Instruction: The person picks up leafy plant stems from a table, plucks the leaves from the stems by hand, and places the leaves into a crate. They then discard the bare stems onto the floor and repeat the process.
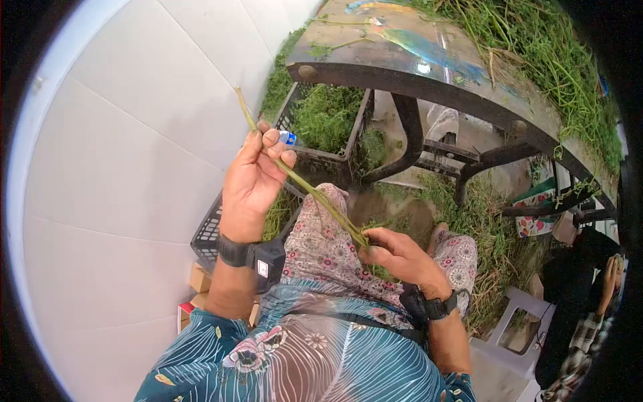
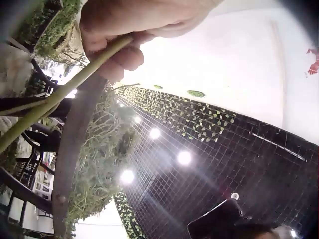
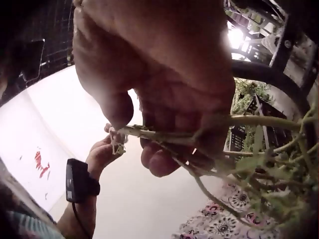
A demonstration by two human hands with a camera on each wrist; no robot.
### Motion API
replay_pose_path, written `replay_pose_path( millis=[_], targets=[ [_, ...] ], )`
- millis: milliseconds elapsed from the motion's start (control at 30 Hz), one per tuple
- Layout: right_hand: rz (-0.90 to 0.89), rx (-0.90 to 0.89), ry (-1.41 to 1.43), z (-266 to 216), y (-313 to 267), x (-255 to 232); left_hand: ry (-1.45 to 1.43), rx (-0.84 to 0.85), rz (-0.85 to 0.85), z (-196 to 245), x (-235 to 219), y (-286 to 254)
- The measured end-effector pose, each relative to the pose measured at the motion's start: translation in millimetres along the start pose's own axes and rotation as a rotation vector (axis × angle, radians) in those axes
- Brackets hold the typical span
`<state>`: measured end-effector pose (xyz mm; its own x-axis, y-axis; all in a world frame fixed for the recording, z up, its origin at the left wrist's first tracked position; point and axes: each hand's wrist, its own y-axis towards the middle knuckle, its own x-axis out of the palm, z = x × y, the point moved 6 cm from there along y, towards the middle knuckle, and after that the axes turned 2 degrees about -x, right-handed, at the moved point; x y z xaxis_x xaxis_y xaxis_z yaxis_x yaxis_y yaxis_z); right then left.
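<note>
A long green plant stem (image 1: 315,192) slants across the lap between both hands. My left hand (image 1: 258,171) pinches its upper part between thumb and fingers, and the pale tip sticks out above. In the left wrist view the stem (image 2: 65,89) runs down and away from the curled fingers. Lower down, my right hand (image 1: 402,258) pinches the stem where thinner branches come off. The right wrist view shows thumb and fingers closed around the branching stems (image 3: 159,135), with leafy shoots (image 3: 279,174) trailing to the right.
A dark-edged table (image 1: 375,74) stands ahead, with a large heap of greens (image 1: 536,67) on it. Black crates (image 1: 328,155) of greens stand at the left by the white wall (image 1: 134,167). Cut greens litter the floor (image 1: 495,268). A grey plastic stool (image 1: 516,328) and another person's arm (image 1: 606,285) are at right.
</note>
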<state>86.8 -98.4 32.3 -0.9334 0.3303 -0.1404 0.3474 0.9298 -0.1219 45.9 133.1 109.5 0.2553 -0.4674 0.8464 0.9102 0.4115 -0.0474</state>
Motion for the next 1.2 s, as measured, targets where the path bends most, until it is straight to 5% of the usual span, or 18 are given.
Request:
replay_pose_path(
  millis=[233,333,500,600,767,833,900,1033,1200],
  targets=[
    [0.014,0.003,-0.003,3,1,8,-0.050,-0.031,0.091,-6,-5,3],
    [0.020,-0.012,-0.011,-7,0,7,-0.155,-0.100,-0.058,-8,-7,8],
    [0.060,-0.097,-0.168,-15,4,23,-0.122,-0.053,0.012,-6,0,2],
    [0.196,-0.004,-0.389,11,10,26,-0.008,-0.109,-0.023,-21,21,-14],
    [0.622,-0.125,-0.511,81,16,-33,0.491,-0.237,-0.166,-92,70,-52],
    [0.771,0.054,-0.095,106,0,-69,0.358,-0.341,-0.166,-86,77,-56],
    [0.874,0.389,0.777,144,-23,-81,0.243,-0.231,-0.216,-63,82,-50],
    [0.936,0.112,0.883,116,-39,-98,0.544,0.019,-0.034,-40,53,-28],
    [0.998,0.003,0.792,66,-42,-104,0.498,-0.091,-0.060,-59,14,-22]
  ],
)
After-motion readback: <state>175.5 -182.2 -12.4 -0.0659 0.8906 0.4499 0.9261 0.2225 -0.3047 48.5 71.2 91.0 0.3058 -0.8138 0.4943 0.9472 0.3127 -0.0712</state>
